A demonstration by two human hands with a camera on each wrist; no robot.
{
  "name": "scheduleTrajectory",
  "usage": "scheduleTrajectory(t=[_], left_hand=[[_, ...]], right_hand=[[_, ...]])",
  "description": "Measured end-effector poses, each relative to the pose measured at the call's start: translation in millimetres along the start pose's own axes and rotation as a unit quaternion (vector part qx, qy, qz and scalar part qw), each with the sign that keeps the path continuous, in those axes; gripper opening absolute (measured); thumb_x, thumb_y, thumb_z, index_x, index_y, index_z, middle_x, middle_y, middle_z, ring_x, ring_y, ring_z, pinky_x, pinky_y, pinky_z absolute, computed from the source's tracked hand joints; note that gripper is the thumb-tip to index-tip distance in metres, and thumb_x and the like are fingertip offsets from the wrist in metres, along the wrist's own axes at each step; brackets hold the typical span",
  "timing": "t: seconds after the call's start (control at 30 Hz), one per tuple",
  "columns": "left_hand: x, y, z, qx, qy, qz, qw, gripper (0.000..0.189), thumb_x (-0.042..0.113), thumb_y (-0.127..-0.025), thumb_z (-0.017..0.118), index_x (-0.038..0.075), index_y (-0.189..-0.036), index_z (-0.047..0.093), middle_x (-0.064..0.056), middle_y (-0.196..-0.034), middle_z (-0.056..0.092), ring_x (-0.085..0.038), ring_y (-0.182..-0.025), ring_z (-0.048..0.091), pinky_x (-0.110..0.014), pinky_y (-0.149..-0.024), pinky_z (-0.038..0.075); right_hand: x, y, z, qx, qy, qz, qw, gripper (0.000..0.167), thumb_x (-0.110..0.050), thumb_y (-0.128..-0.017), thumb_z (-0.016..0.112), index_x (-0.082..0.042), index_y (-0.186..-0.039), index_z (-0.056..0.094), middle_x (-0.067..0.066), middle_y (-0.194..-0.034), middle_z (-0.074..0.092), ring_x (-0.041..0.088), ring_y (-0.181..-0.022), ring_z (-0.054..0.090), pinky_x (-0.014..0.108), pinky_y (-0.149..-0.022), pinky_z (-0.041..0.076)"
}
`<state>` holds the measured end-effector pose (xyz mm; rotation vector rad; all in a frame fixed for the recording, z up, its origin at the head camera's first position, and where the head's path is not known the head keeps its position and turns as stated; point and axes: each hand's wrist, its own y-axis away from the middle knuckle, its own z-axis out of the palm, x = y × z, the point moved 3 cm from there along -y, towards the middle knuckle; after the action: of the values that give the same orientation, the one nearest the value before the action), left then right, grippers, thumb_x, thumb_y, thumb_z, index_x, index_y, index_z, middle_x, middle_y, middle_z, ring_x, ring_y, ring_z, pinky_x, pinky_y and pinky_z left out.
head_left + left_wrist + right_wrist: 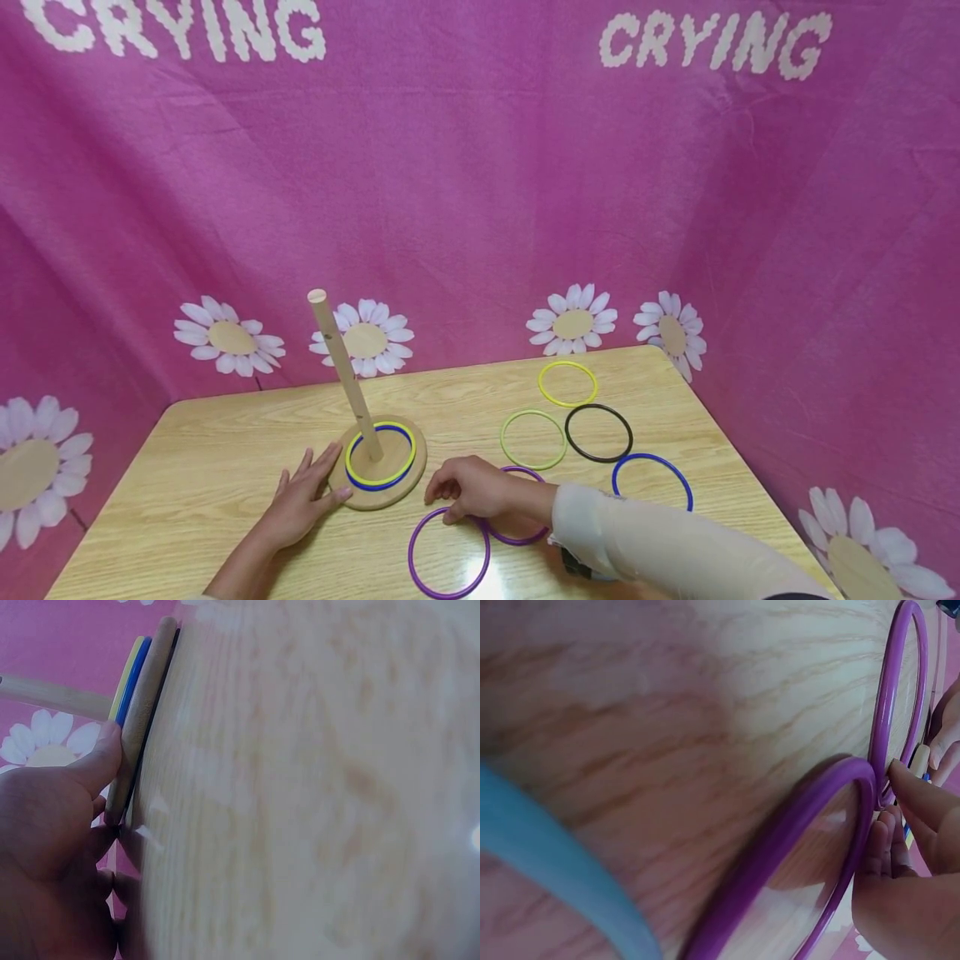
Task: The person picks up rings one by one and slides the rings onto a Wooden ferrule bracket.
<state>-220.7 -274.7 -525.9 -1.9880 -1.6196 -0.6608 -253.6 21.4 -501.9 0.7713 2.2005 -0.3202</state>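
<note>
A wooden peg (pixel 341 362) rises from a round wooden base (pixel 419 475) on the left of the table. Around its foot lie a blue ring (pixel 388 486) and, over it, a yellow ring (pixel 413 454). My left hand (pixel 300 500) rests against the base's left side, fingers extended and thumb (pixel 105 757) touching the rim. With thumb and fingertips, my right hand (pixel 476 487) pinches the far edge of a purple ring (pixel 411 554), which lies on the table. Another purple ring (pixel 517 543) lies beside it, partly hidden under the right hand and wrist.
To the right lie a light green ring (pixel 503 437), a yellow ring (pixel 567 362), a black ring (pixel 600 460) and a blue ring (pixel 678 475), the last partly behind the right sleeve (pixel 660 529). A pink curtain (pixel 480 208) hangs behind the wooden table (pixel 450 400).
</note>
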Motion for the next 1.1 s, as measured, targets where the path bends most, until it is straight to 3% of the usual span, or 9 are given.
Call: scheduleTrajectory(t=[0.2,0.43,1.1], left_hand=[[0.3,-0.2,-0.4,0.002,0.000,0.002,1.0000,0.080,0.036,-0.097,0.071,0.000,-0.158,0.036,-0.024,-0.163,0.033,-0.058,-0.152,0.010,-0.081,-0.112,-0.003],[1.1,-1.1,-1.2,0.002,0.000,0.005,1.0000,0.079,0.035,-0.096,0.072,0.000,-0.158,0.036,-0.024,-0.163,0.033,-0.058,-0.151,0.010,-0.081,-0.112,-0.003],[1.2,0.1,-0.7,0.001,-0.005,0.001,1.0000,0.080,0.037,-0.097,0.071,0.001,-0.158,0.036,-0.022,-0.163,0.034,-0.057,-0.152,0.011,-0.081,-0.112,-0.002]], right_hand=[[-2,-2.2,-1,-0.007,0.036,-0.014,0.9992,0.020,0.000,-0.081,0.085,-0.009,-0.098,0.081,0.001,-0.090,0.068,0.004,-0.083,0.061,0.013,-0.077,0.049],[-2,-6.1,-2,-0.011,0.060,-0.018,0.9980,0.014,0.000,-0.085,0.082,-0.011,-0.094,0.082,-0.003,-0.087,0.071,-0.005,-0.078,0.058,0.011,-0.075,0.049],[6,-12.7,-1,-0.013,0.010,0.013,0.9998,0.014,0.005,-0.083,0.079,-0.007,-0.090,0.078,-0.012,-0.074,0.067,-0.009,-0.069,0.055,0.012,-0.070,0.050]])
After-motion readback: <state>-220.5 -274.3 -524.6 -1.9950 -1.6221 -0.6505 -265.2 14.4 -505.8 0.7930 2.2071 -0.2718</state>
